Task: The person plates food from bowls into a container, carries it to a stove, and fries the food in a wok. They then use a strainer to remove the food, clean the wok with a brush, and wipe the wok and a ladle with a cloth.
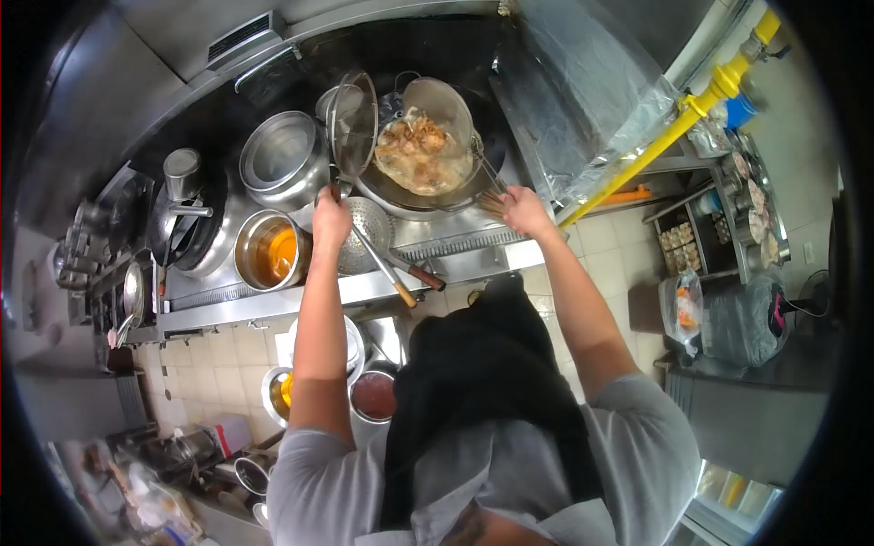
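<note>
While frying: golden battered food (pixel 414 146)

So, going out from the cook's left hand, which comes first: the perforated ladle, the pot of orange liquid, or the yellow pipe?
1. Perforated ladle, just right of the left hand.
2. Pot of orange liquid, lower left of it.
3. Yellow pipe, far right.

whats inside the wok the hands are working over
The wok holds pale frothy oil with golden-brown fried pieces piled in a wire skimmer. The left hand holds up a round mesh strainer. Whatever lies beneath the froth is hidden.
</note>
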### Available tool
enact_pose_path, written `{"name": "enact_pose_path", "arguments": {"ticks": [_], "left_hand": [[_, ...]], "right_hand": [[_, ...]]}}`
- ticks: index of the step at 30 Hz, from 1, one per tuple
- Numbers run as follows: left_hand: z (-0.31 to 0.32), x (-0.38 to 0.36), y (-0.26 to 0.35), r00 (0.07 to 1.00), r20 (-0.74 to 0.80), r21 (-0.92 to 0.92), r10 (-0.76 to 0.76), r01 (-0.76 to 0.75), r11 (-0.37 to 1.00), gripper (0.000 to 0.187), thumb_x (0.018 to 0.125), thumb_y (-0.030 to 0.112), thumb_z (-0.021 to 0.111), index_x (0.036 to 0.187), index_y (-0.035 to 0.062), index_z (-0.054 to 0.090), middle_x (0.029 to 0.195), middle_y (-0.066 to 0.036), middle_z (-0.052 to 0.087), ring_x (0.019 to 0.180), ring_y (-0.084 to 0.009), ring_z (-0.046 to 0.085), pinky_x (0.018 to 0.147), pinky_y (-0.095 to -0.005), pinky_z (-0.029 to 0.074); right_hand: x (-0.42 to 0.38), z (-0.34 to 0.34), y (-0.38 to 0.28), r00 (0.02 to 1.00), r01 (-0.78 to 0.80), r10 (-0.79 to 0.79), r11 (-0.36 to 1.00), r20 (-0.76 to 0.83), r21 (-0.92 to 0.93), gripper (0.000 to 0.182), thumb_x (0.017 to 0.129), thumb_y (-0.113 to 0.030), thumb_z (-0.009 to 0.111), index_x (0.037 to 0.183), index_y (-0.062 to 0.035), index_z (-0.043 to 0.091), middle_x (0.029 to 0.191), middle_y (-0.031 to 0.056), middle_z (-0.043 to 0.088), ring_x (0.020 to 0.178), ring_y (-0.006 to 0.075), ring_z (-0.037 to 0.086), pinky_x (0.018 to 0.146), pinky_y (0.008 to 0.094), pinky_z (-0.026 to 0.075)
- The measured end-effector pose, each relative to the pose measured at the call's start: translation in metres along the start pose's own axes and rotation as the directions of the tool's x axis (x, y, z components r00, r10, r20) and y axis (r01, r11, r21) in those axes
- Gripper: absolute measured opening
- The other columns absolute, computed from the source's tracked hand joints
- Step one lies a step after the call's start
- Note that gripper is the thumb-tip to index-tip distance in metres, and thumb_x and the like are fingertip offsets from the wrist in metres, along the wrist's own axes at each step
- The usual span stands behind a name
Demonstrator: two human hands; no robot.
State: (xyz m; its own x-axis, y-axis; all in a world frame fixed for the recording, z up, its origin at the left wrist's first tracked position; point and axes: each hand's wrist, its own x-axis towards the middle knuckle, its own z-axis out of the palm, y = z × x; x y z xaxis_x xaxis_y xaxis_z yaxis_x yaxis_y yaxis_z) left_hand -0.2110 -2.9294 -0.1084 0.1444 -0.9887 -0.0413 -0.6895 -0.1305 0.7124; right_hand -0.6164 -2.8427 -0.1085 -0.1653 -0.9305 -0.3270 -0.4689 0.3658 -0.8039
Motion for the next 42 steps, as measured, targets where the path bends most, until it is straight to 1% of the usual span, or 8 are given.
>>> {"name": "enact_pose_path", "arguments": {"ticks": [3, 13, 16, 18, 24, 32, 37, 42], "left_hand": [[0.013, 0.023, 0.021, 0.994, -0.055, 0.177, 0.099, -0.088, 0.980, 0.037, 0.094, 0.014, 0.049, 0.127, -0.0023, 0.056, 0.113, -0.035, 0.068, 0.114, -0.0486, 0.063, 0.100, -0.0545, 0.048], [0.079, 0.048, 0.054, 0.999, 0.054, 0.262, 0.000, -0.014, 0.965, 0.036, 0.093, 0.010, 0.047, 0.120, -0.0132, 0.049, 0.103, -0.035, 0.070, 0.099, -0.0458, 0.071, 0.090, -0.0483, 0.056], [0.079, 0.014, 0.091, 0.956, 0.187, 0.128, -0.227, 0.206, 0.970, 0.035, 0.091, 0.006, 0.047, 0.119, -0.0154, 0.046, 0.084, -0.030, 0.072, 0.079, -0.0407, 0.075, 0.078, -0.0448, 0.059], [0.110, 0.029, 0.064, 0.959, 0.181, 0.123, -0.217, 0.196, 0.973, 0.035, 0.090, 0.003, 0.048, 0.118, -0.0176, 0.044, 0.068, -0.023, 0.070, 0.060, -0.0335, 0.073, 0.065, -0.0405, 0.058], [0.126, 0.018, 0.064, 0.880, 0.413, -0.209, -0.237, 0.344, 0.915, 0.026, 0.090, 0.002, 0.051, 0.108, -0.0162, 0.049, 0.064, -0.022, 0.067, 0.054, -0.0294, 0.070, 0.047, -0.0415, 0.055], [0.095, -0.020, 0.089, 0.953, 0.213, -0.361, -0.216, 0.282, 0.889, 0.017, 0.093, 0.002, 0.050, 0.107, -0.0077, 0.052, 0.073, -0.018, 0.064, 0.049, -0.0295, 0.066, 0.041, -0.0412, 0.055], [0.076, -0.033, 0.116, 0.943, 0.218, -0.270, -0.252, 0.307, 0.913, 0.021, 0.096, 0.004, 0.051, 0.115, -0.0037, 0.055, 0.075, -0.012, 0.061, 0.052, -0.0239, 0.062, 0.044, -0.0387, 0.055], [0.062, -0.044, 0.127, 0.950, 0.217, -0.218, -0.225, 0.272, 0.937, 0.023, 0.096, 0.006, 0.053, 0.117, -0.0041, 0.056, 0.073, -0.012, 0.062, 0.050, -0.0229, 0.062, 0.042, -0.0369, 0.053]], "right_hand": [[0.014, 0.010, 0.026, 0.860, 0.334, -0.460, 0.835, -0.221, -0.437, 0.020, 0.099, -0.016, 0.056, 0.100, 0.0013, 0.065, 0.089, 0.0302, 0.070, 0.081, 0.0458, 0.070, 0.075, 0.0530, 0.055], [0.039, -0.010, 0.050, 0.893, 0.122, -0.334, 0.825, -0.302, -0.552, 0.023, 0.099, -0.015, 0.055, 0.107, 0.0038, 0.064, 0.089, 0.0327, 0.069, 0.085, 0.0482, 0.070, 0.076, 0.0538, 0.055], [0.041, 0.000, 0.049, 0.987, 0.048, -0.098, 0.938, -0.130, -0.342, 0.022, 0.101, -0.014, 0.054, 0.106, 0.0051, 0.064, 0.076, 0.0247, 0.070, 0.057, 0.0352, 0.068, 0.052, 0.0458, 0.054], [0.040, 0.017, 0.044, 0.983, -0.183, 0.162, 0.927, 0.091, 0.327, 0.021, 0.103, -0.014, 0.052, 0.100, 0.0040, 0.062, 0.066, 0.0124, 0.064, 0.041, 0.0183, 0.054, 0.034, 0.0336, 0.040], [0.058, 0.011, 0.032, 0.941, -0.311, 0.160, 0.752, 0.297, 0.581, 0.020, 0.104, -0.012, 0.048, 0.099, 0.0042, 0.058, 0.069, 0.0092, 0.060, 0.041, 0.0144, 0.049, 0.032, 0.0322, 0.035], [0.027, -0.022, 0.003, 0.997, -0.038, 0.016, 0.949, 0.075, 0.314, 0.022, 0.105, -0.015, 0.048, 0.108, 0.0038, 0.060, 0.073, 0.0148, 0.064, 0.041, 0.0173, 0.053, 0.035, 0.0350, 0.039], [0.043, -0.018, 0.014, 0.950, 0.236, -0.271, 0.948, -0.153, -0.213, 0.026, 0.099, -0.016, 0.053, 0.107, 0.0042, 0.066, 0.094, 0.0313, 0.070, 0.085, 0.0483, 0.069, 0.079, 0.0516, 0.056], [0.038, -0.027, 0.014, 0.914, 0.301, -0.354, 0.919, -0.197, -0.254, 0.024, 0.097, -0.016, 0.055, 0.105, 0.0031, 0.068, 0.097, 0.0306, 0.069, 0.098, 0.0516, 0.064, 0.089, 0.0549, 0.052]]}}
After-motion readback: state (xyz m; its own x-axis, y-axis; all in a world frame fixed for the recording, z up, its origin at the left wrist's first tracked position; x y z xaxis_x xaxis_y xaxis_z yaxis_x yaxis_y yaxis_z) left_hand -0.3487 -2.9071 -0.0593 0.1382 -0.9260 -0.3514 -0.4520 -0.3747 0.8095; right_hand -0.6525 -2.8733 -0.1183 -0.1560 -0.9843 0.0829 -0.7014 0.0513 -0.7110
